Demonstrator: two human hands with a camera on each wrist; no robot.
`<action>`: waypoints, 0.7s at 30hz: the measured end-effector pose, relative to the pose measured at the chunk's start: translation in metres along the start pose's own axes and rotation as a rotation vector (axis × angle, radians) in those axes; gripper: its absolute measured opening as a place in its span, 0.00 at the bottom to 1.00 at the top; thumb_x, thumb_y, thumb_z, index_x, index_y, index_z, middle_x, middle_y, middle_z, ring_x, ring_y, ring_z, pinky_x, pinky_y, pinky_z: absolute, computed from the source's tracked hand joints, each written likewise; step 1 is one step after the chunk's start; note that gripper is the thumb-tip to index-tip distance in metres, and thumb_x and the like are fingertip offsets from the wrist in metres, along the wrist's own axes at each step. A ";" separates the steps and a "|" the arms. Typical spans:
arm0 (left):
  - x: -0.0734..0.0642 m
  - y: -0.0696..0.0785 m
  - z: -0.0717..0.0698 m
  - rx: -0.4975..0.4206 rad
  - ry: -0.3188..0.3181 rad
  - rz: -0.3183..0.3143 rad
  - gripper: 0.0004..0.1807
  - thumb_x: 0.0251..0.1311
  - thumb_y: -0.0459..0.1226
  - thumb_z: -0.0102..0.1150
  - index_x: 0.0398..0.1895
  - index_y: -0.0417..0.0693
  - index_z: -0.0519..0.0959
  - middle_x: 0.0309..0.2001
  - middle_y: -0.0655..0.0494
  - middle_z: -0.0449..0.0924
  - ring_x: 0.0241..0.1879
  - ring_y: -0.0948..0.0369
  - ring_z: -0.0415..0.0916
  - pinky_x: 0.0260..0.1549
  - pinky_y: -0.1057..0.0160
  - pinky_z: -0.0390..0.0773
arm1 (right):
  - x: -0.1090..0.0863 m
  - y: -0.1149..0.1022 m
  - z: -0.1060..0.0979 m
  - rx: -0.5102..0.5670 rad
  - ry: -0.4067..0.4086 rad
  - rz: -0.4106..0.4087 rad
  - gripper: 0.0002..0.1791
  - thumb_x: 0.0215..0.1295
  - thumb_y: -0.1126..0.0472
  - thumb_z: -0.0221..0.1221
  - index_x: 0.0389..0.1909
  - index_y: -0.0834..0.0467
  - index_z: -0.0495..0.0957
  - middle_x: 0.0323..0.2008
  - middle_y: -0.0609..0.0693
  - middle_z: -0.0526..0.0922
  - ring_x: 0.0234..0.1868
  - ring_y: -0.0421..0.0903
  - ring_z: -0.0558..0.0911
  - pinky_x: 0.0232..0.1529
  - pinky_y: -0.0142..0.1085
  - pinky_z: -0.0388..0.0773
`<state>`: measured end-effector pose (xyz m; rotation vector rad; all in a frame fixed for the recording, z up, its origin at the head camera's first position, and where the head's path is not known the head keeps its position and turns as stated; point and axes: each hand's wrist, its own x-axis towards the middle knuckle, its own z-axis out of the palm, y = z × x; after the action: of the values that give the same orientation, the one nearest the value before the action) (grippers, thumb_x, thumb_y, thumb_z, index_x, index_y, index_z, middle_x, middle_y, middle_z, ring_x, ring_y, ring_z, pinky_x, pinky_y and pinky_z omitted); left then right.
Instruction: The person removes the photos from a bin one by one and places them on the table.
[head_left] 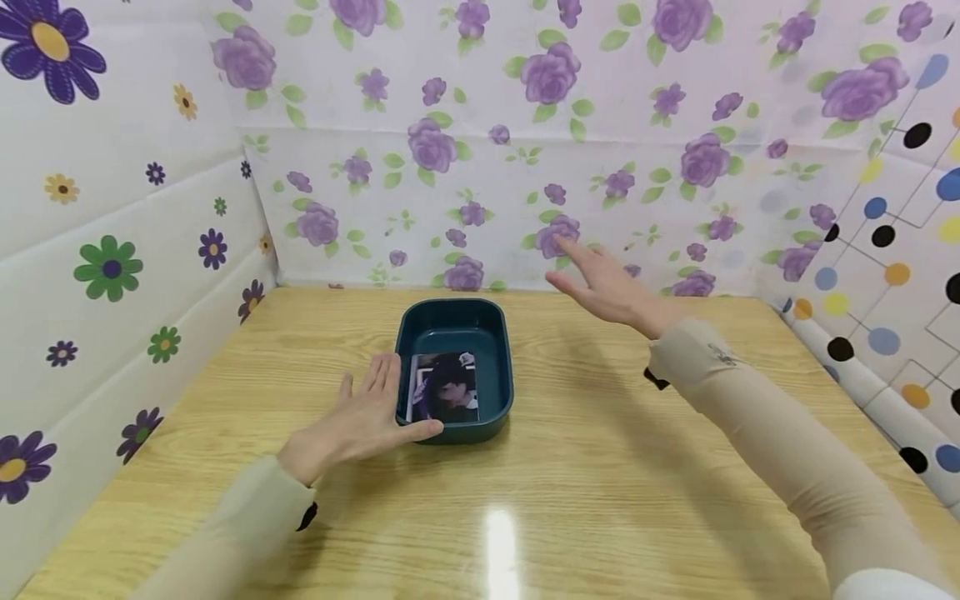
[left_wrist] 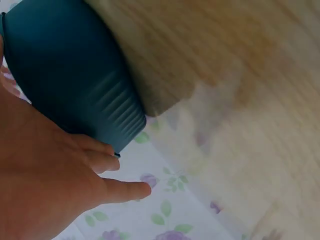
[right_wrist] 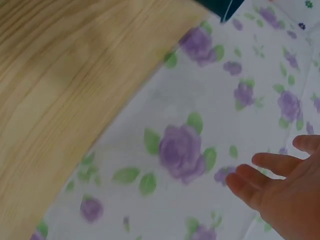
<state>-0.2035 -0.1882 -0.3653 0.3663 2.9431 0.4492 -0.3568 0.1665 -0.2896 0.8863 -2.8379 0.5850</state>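
Observation:
A deep teal plastic box [head_left: 495,367], open at the top, stands on the wooden table left of its middle. Inside it, toward the near left, lies a photo card [head_left: 446,387] with a dark-haired figure. My left hand [head_left: 358,417] is at the box's near left corner, fingers straight along the left side and thumb stretched along the near rim. In the left wrist view the hand overlaps the side of the teal box [left_wrist: 70,65]. My right hand [head_left: 607,283] is raised over the table right of the box, fingers extended, holding nothing.
The wooden table [head_left: 600,500] runs back to a white wall cloth [head_left: 487,200] with purple roses. A daisy-patterned cloth [head_left: 120,217] borders the left side, and a dotted cloth [head_left: 892,275] the right, with a roll along its foot.

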 end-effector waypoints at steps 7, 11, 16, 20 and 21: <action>0.002 -0.005 -0.001 -0.030 -0.031 -0.009 0.70 0.47 0.79 0.44 0.76 0.41 0.29 0.78 0.47 0.24 0.78 0.50 0.25 0.68 0.30 0.31 | 0.041 -0.042 0.026 0.192 -0.142 -0.101 0.35 0.69 0.34 0.45 0.74 0.42 0.56 0.62 0.53 0.75 0.58 0.50 0.77 0.57 0.50 0.74; 0.004 -0.006 -0.003 -0.035 -0.049 -0.011 0.70 0.47 0.79 0.44 0.76 0.42 0.29 0.78 0.47 0.23 0.78 0.50 0.25 0.67 0.30 0.32 | 0.063 -0.060 0.042 0.247 -0.250 -0.178 0.28 0.70 0.41 0.52 0.67 0.48 0.69 0.52 0.50 0.82 0.50 0.46 0.81 0.52 0.44 0.78; 0.003 -0.007 -0.006 -0.031 -0.070 -0.016 0.70 0.47 0.79 0.43 0.76 0.42 0.29 0.78 0.47 0.23 0.78 0.50 0.25 0.67 0.30 0.31 | 0.089 -0.074 0.068 0.309 -0.459 -0.279 0.24 0.70 0.52 0.56 0.61 0.61 0.73 0.48 0.58 0.84 0.48 0.57 0.82 0.48 0.39 0.78; 0.002 -0.006 -0.008 -0.036 -0.089 -0.021 0.69 0.47 0.79 0.42 0.76 0.42 0.29 0.78 0.49 0.22 0.78 0.51 0.24 0.67 0.30 0.31 | 0.104 -0.079 0.087 0.301 -0.642 -0.299 0.23 0.68 0.58 0.59 0.59 0.65 0.73 0.41 0.61 0.84 0.44 0.64 0.81 0.40 0.31 0.76; 0.001 -0.006 -0.008 -0.037 -0.091 -0.023 0.69 0.47 0.80 0.42 0.76 0.43 0.28 0.77 0.49 0.22 0.78 0.51 0.24 0.67 0.30 0.31 | 0.106 -0.080 0.090 0.278 -0.670 -0.295 0.22 0.67 0.58 0.60 0.58 0.65 0.74 0.39 0.59 0.84 0.41 0.62 0.81 0.38 0.30 0.75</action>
<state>-0.2075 -0.1956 -0.3598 0.3394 2.8440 0.4707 -0.3980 0.0145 -0.3231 1.8121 -3.1083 0.7692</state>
